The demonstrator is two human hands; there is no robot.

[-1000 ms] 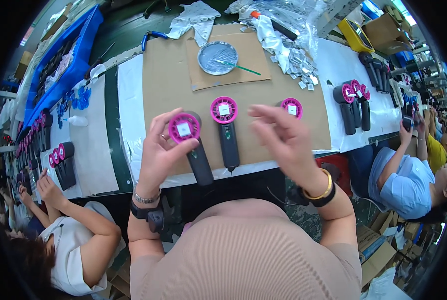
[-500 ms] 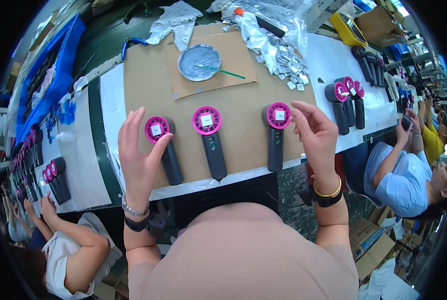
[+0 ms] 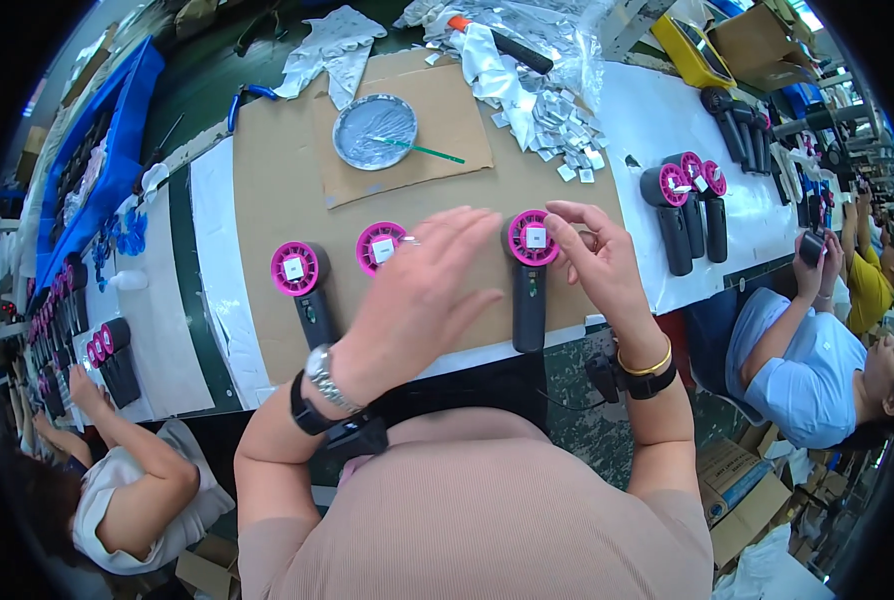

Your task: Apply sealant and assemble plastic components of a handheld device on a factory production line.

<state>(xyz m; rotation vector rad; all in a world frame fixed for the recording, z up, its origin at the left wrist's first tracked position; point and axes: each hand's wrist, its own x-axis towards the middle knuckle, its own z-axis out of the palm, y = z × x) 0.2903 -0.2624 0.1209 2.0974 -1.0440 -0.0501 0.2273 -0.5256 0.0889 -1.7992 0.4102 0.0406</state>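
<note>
Loosely spread, the left hand [image 3: 415, 300] is hovering where dipping could nudge the middle fan [image 3: 378, 248], the right hand [image 3: 605, 262] hanging half-curled by the right fan [image 3: 530, 278], grip unclear.

The left hand [image 3: 412, 305] covers nearly all the handle of the middle fan [image 3: 370, 246] and the right edge of its head; its fingers are slightly blurred. The left wrist hides the near end of the left fan [image 3: 311, 308]. Whether the fingers of the right hand [image 3: 604, 262] touch the right fan [image 3: 529, 300] cannot be told. Printing on its white label [image 3: 536, 238] is too small to read. The lower edge cuts off the wearer's shirt [image 3: 487, 510].
</note>
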